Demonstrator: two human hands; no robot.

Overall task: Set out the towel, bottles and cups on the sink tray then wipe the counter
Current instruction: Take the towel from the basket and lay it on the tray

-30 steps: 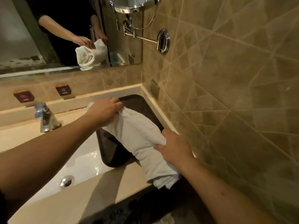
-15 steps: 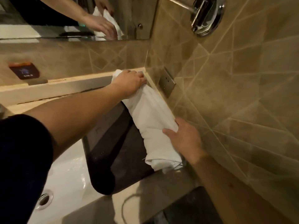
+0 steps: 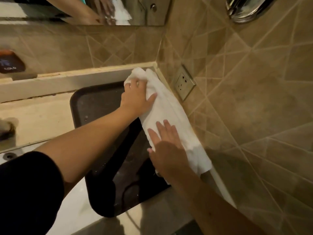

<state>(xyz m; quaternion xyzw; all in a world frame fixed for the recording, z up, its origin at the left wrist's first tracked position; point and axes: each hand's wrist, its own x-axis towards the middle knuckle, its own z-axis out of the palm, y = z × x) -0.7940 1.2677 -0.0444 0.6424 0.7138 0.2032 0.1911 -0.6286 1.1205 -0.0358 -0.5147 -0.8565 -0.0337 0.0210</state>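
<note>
A: Laying the towel (image 3: pixel 171 116) along the right edge of the tray (image 3: pixel 100 106), is that the step?

B: It looks so. The towel is folded into a long white strip that runs from the back corner of the table (image 3: pixel 39 119) toward the near edge, just beside the tiled wall (image 3: pixel 254 99), with its left side over the dark tray.

A: How are the hands set?

B: The left hand (image 3: pixel 137 95) is at the far end, palm down, fingers closed over a bunched bit of cloth near the corner. The right hand (image 3: pixel 166 150) lies flat on the near half, fingers spread and pressed on the towel. Neither one lifts it.

A: So what makes it come out well?

B: I would hold the near end down with the flat right hand and draw the far end straight with the left, so the bunch at the corner smooths out. Then slide both palms outward to press the folds flat.

A: Anything to mind?

B: The near end seems to hang past the tray's front corner, toward the table's edge; I would nudge it back so it sits fully on the tray. The towel also hugs the wall below the socket (image 3: pixel 183 83), so keep it square to the tray's edge. No bottles or cups are in view yet.
</note>
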